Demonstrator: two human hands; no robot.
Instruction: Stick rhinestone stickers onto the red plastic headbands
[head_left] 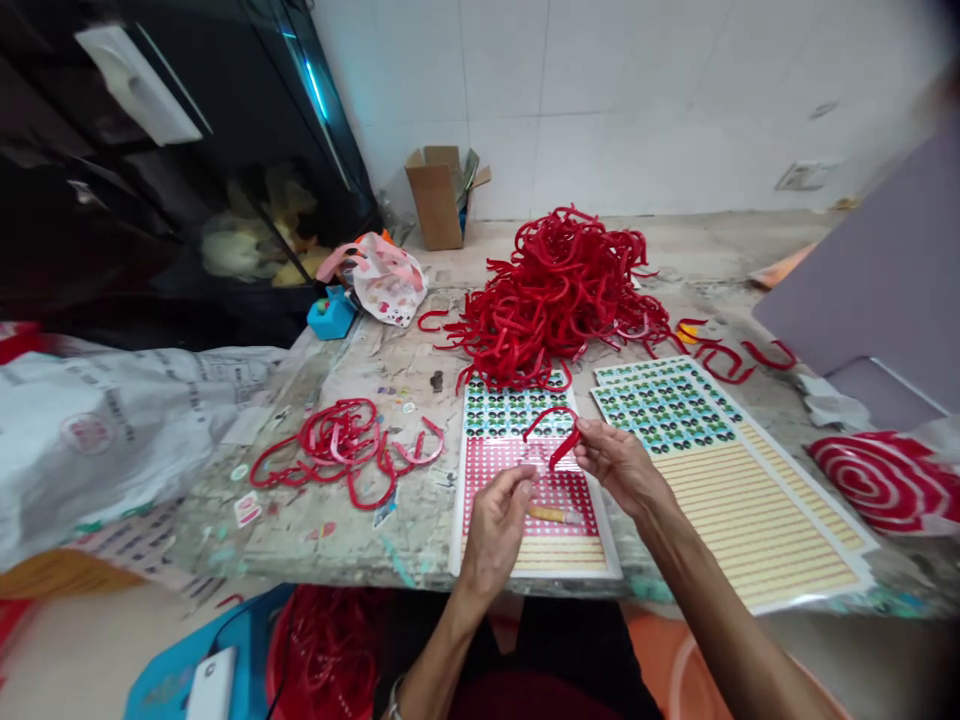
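While your right hand (pixel 619 462) pinches the curved red plastic headband (pixel 553 432) over the sticker sheet (pixel 525 490), your left hand (pixel 501 512) fingertips close, contents unclear; probably sticker placement, needing steady alignment.

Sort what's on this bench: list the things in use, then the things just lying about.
In use:
right hand holding a red headband
left hand pinching over the sticker sheet
red headband heap
second sticker sheet

Lying about:
cardboard box
blue tape dispenser
patterned bag
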